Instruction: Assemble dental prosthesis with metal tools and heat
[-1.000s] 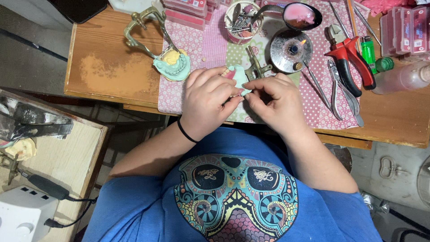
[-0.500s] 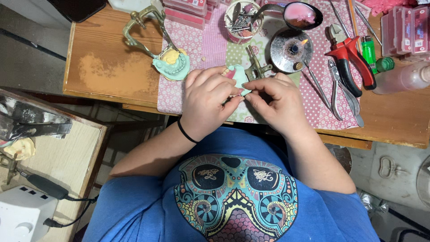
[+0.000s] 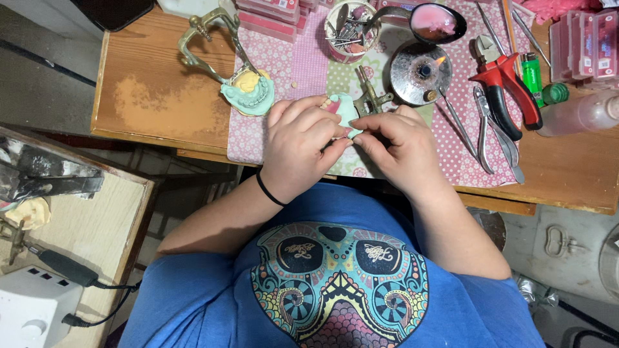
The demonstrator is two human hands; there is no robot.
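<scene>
My left hand (image 3: 302, 147) wraps around a pale green dental cast (image 3: 347, 109) with pink wax and small teeth, fixed to a brass articulator (image 3: 369, 95). My right hand (image 3: 398, 143) pinches at the cast's near edge, fingertips touching those of the left hand; what lies between the fingertips is too small to tell. Both hands hover over a pink patterned cloth (image 3: 451, 154) at the desk's near edge. A black band circles my left wrist.
A second brass articulator with a green and yellow cast (image 3: 248, 91) lies to the left. A lit metal burner (image 3: 420, 72), a pink bowl (image 3: 438, 22), a cup of burs (image 3: 348, 24), red-handled pliers (image 3: 506, 87), a green lighter (image 3: 532, 76), tongs (image 3: 490, 129) surround the hands on the wooden desk (image 3: 148, 96).
</scene>
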